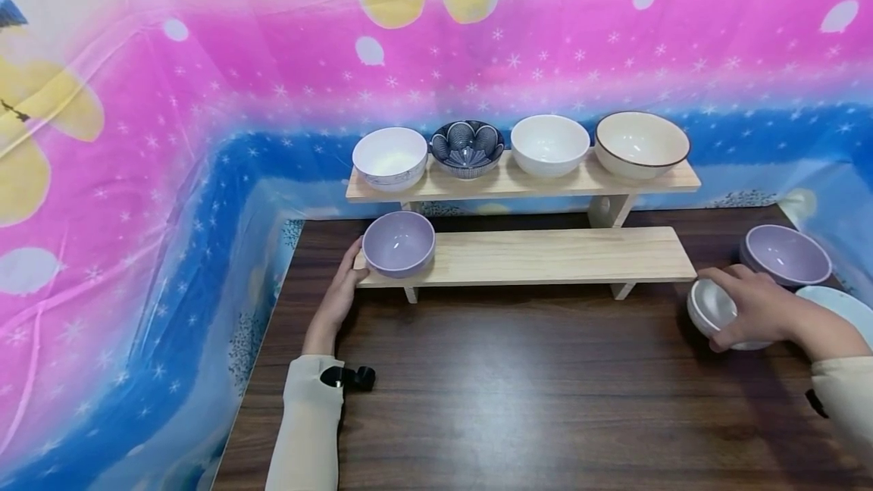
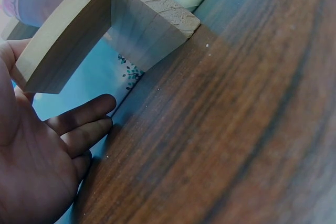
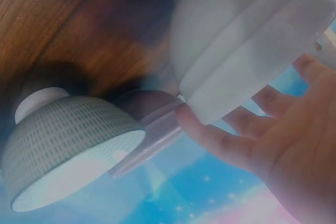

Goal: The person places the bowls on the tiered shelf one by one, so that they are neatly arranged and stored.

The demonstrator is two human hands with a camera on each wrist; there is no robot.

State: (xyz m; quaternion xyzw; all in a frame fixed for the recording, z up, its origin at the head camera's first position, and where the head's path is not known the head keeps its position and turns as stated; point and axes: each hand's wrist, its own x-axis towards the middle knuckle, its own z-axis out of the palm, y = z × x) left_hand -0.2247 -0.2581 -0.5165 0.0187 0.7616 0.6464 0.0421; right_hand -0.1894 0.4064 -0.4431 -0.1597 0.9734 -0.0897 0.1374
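the right hand's grip is clamped on a white bowl near the right end of the lower shelf, with a purple bowl and a pale bowl just beside it on the counter. the left hand pinches that shelf's left end between thumb and finger, next to another purple bowl. behind, four bowls line the upper shelf.

**Cream and Black**

The left sleeve is cream and plain; near its cuff sits a black fitting with a rounded, knob-like end. The right sleeve matches, a small black piece at its edge. Left hand and right hand are bare.
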